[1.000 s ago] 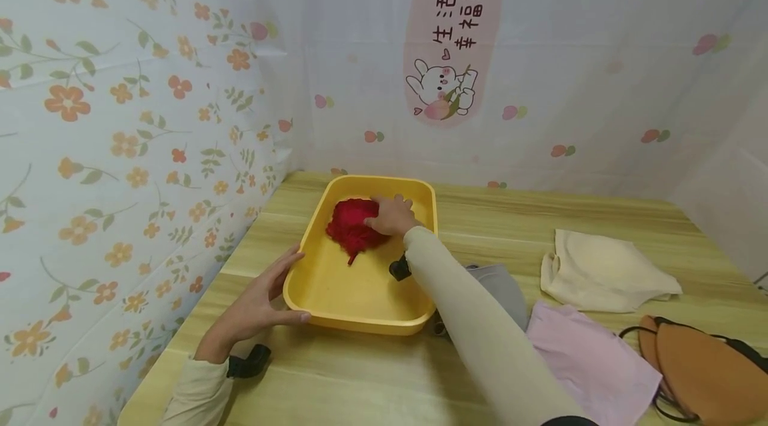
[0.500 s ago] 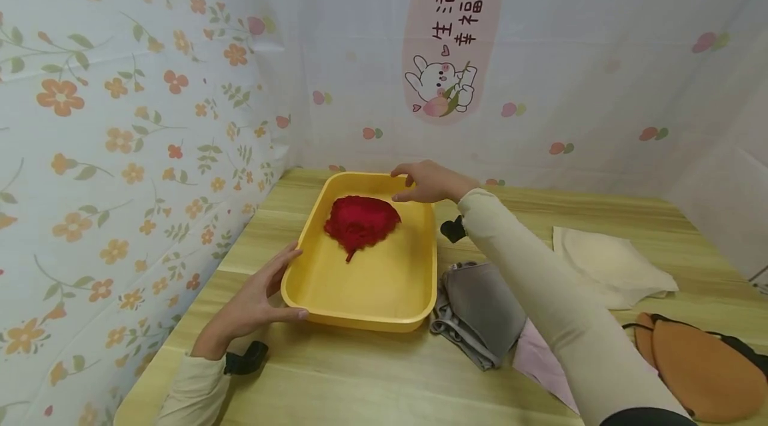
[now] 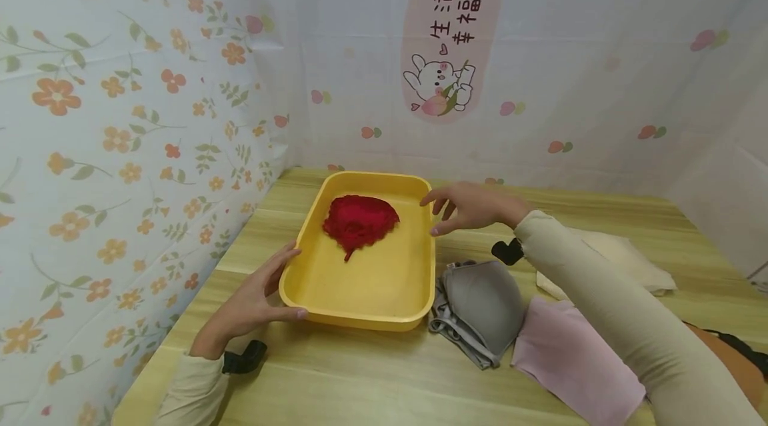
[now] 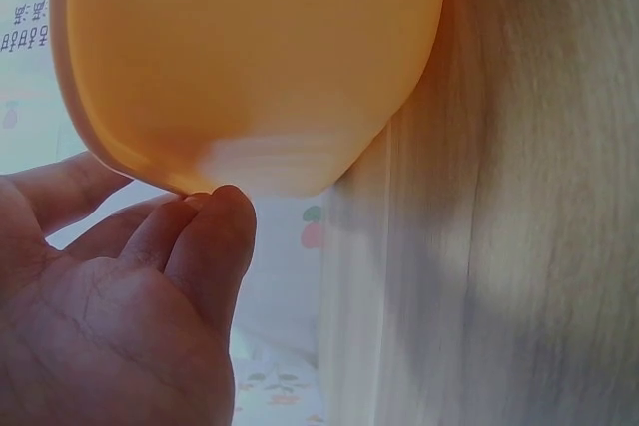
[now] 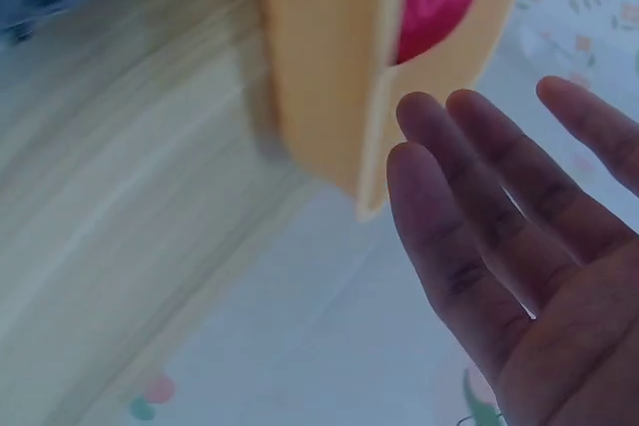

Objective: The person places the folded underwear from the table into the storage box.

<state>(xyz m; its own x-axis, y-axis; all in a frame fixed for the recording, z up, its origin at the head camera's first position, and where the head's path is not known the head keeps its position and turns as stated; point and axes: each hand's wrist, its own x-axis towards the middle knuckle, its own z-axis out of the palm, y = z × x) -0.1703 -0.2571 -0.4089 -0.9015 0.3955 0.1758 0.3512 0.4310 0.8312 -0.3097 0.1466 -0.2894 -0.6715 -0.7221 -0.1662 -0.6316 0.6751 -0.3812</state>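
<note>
A folded red bra (image 3: 360, 221) with a lacy edge lies in the back part of a yellow plastic tray (image 3: 366, 321). My left hand (image 3: 255, 303) rests at the tray's front left corner, fingers along the left side and thumb at the front rim. In the left wrist view its fingertips (image 4: 232, 209) touch the tray's rim from outside. My right hand (image 3: 474, 206) hovers beside the tray's right rim, fingers loosely spread and holding nothing. Its fingertips overlap the rim in the head view. The right wrist view shows part of the red satin (image 5: 439, 2) past the tray wall.
Right of the tray lie a folded grey bra (image 3: 483, 306) and a folded pink cloth (image 3: 576, 359). A cream cloth (image 3: 630, 259) is partly behind my right sleeve, which also covers much of an orange piece (image 3: 732, 359) with black straps. Patterned curtains (image 3: 360, 79) hang behind the table.
My right hand has come away from the red bra, out of the tray and to its right side, leaving the bra inside. The left hand stays at the tray's corner.
</note>
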